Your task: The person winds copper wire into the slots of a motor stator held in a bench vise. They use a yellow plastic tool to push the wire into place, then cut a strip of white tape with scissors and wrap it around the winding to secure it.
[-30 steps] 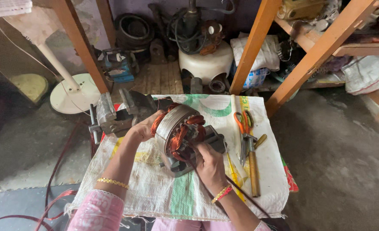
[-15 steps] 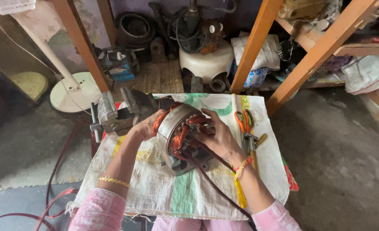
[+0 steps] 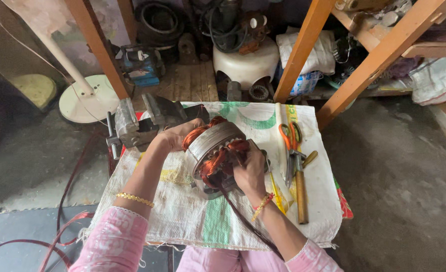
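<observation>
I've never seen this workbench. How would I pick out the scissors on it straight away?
Find the white woven sack spread over the low table, then the round motor stator with copper windings held between the left hand and right hand. Just right of the right hand lie the scissors: their bright orange loop handles set them apart from the wooden-handled tool lying alongside.

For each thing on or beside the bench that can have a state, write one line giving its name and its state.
Motor stator: tilted on edge, copper windings exposed.
Left hand: steadying the stator's far side.
Right hand: fingers pressed into the windings.
Scissors: lying flat, blades shut.
Bench vise: jaws apart, holding nothing.
</observation>
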